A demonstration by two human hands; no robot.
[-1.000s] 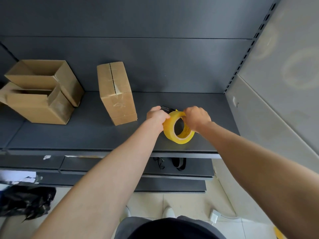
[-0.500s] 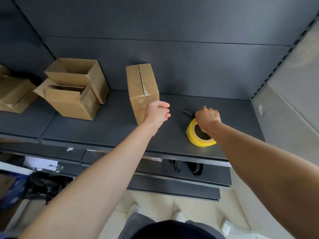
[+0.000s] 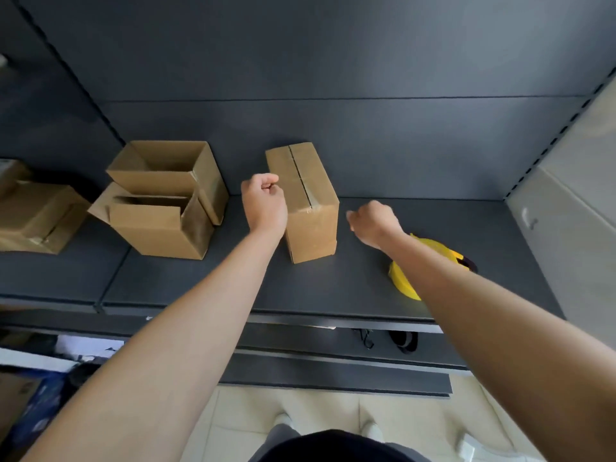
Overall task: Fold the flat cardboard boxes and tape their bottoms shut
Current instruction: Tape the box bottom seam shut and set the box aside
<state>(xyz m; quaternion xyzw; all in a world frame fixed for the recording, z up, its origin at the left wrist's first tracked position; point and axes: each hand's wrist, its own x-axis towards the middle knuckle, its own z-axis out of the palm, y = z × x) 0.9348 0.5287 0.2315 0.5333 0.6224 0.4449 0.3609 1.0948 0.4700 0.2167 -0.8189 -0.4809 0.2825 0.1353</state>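
Note:
A folded cardboard box (image 3: pixel 310 221) stands on the dark shelf (image 3: pixel 333 291), with its taped seam facing up. My left hand (image 3: pixel 265 203) is beside the box's left face with the fingers curled and holds nothing; whether it touches the box is unclear. My right hand (image 3: pixel 375 221) hovers just right of the box, apart from it, fingers curled and empty. The yellow tape roll (image 3: pixel 401 281) lies on the shelf at the right, partly hidden by my right forearm.
Two open boxes (image 3: pixel 160 228) (image 3: pixel 166 168) sit left of the taped one, and another box (image 3: pixel 33 218) lies at the far left. A small black object (image 3: pixel 468 261) lies by the tape. The shelf's side wall (image 3: pixel 566 228) is at the right. Bags and clutter (image 3: pixel 40 395) are on the floor.
My right hand let go of the tape roll and moved left toward the box. My left hand moved to the box's left side. The view shifted left.

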